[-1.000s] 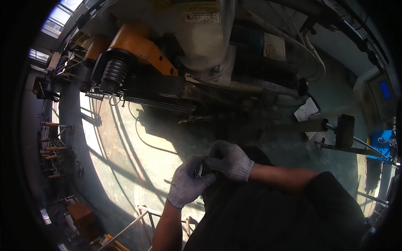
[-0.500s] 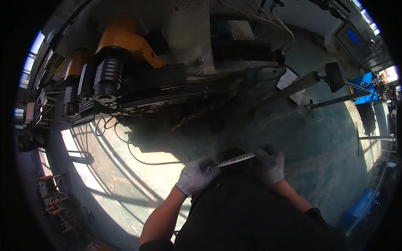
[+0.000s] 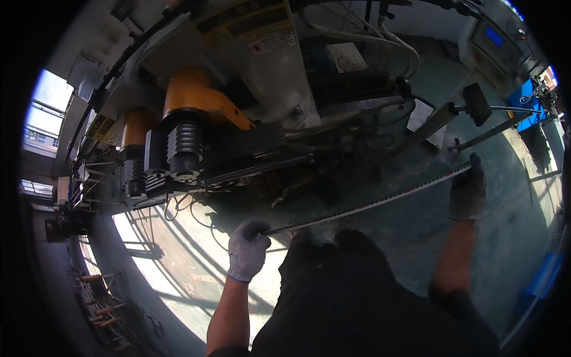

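A thin tape measure (image 3: 369,204) with a pale, marked blade is stretched between my two gloved hands, sloping up to the right. My left hand (image 3: 246,253), in a whitish knit glove, closes on its left end in front of my body. Farther off to the right, my right hand (image 3: 468,193) is closed at the other end, its glove dark in the shade. Fingers hide whatever case the tape has. The blade hangs above the green floor and touches no machine part that I can see.
A machine with orange cylinders (image 3: 189,92) and black ribbed spindles (image 3: 185,149) stands ahead to the left. Metal arms (image 3: 425,128) reach in at the right, below a control box with a screen (image 3: 495,37). Orange-handled tools (image 3: 101,309) stand at lower left.
My right hand has moved far to the right and upward, and my left hand slightly left. Much more tape now shows between them. The view has shifted a little.
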Demonstrator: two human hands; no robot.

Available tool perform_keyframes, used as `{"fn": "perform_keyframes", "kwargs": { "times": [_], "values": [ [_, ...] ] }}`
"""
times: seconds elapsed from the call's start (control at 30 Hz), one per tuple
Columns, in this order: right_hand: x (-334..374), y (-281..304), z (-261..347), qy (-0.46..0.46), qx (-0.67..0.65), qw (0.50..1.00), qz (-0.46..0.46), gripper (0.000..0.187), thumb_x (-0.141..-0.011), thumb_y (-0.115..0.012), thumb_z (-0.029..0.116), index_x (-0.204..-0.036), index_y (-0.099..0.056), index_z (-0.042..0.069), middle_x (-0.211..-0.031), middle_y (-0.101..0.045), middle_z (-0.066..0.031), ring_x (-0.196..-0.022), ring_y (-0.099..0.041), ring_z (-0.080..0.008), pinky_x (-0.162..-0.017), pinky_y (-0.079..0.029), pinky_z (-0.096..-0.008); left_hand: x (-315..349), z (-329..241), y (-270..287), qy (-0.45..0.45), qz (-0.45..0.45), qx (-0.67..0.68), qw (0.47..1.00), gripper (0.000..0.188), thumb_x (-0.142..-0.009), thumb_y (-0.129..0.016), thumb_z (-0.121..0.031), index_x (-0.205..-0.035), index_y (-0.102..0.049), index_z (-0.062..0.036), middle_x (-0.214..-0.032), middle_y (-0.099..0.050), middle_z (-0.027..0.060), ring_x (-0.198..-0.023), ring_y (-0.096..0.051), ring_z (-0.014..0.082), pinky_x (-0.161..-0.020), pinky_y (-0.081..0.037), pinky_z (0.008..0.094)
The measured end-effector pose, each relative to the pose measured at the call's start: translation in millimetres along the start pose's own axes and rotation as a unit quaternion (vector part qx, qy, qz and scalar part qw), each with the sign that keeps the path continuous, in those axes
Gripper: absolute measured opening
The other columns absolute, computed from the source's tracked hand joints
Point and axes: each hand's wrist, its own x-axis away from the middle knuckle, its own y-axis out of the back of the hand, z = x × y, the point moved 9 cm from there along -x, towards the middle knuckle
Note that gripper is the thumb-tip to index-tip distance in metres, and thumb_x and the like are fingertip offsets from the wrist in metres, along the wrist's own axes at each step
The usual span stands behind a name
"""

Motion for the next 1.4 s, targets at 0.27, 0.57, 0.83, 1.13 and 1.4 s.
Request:
{"fn": "perform_keyframes", "kwargs": {
  "times": [0.27,0.57,0.83,1.13,1.4],
  "values": [
    [211,-183,-145,-0.150,0.179,0.963,0.136,0.061,-0.115,-0.076,0.057,-0.119,-0.079,-0.004,-0.095,-0.080,-0.0101,-0.079,-0.078,-0.0199,-0.067,-0.061,-0.0353,-33,-58,41,-0.218,-0.017,-0.126,0.968,0.019,-0.093,-0.079,-0.008,-0.111,-0.083,-0.0033,-0.101,-0.078,0.0152,-0.093,-0.077,0.0309,-0.085,-0.060,0.0405],
    [95,-142,-140,-0.136,0.105,0.980,-0.104,0.054,-0.110,-0.084,0.055,-0.111,-0.076,0.001,-0.083,-0.075,-0.0085,-0.053,-0.071,-0.0205,-0.049,-0.054,-0.0372,-100,29,191,-0.211,-0.115,-0.215,0.947,0.011,-0.098,-0.081,-0.010,-0.100,-0.083,0.0013,-0.090,-0.080,0.0146,-0.078,-0.076,0.0246,-0.075,-0.059,0.0417],
    [12,-125,-140,-0.118,0.118,0.980,-0.104,0.046,-0.118,-0.075,0.049,-0.108,-0.076,0.004,-0.082,-0.076,-0.0076,-0.054,-0.071,-0.0194,-0.054,-0.053,-0.0354,-113,24,200,-0.152,-0.205,-0.340,0.905,0.027,-0.098,-0.088,-0.028,-0.102,-0.083,-0.0020,-0.109,-0.083,0.0222,-0.097,-0.080,0.0411,-0.087,-0.062,0.0509],
    [-52,-87,-137,-0.074,0.130,0.981,-0.122,0.044,-0.116,-0.074,0.050,-0.108,-0.073,0.007,-0.080,-0.072,-0.0073,-0.053,-0.068,-0.0198,-0.046,-0.053,-0.0368,-112,-36,147,-0.166,-0.276,-0.276,0.906,0.042,-0.101,-0.091,-0.030,-0.100,-0.080,0.0108,-0.094,-0.081,0.0268,-0.087,-0.077,0.0459,-0.085,-0.060,0.0530],
    [-67,-80,-160,-0.114,0.088,0.983,-0.110,0.038,-0.120,-0.072,0.043,-0.107,-0.073,0.007,-0.082,-0.067,-0.0047,-0.055,-0.058,-0.0181,-0.049,-0.044,-0.0339,-116,-27,141,-0.186,-0.299,-0.218,0.910,0.045,-0.098,-0.093,-0.035,-0.117,-0.083,0.0033,-0.107,-0.083,0.0267,-0.100,-0.080,0.0493,-0.092,-0.062,0.0543]
  ]
}}
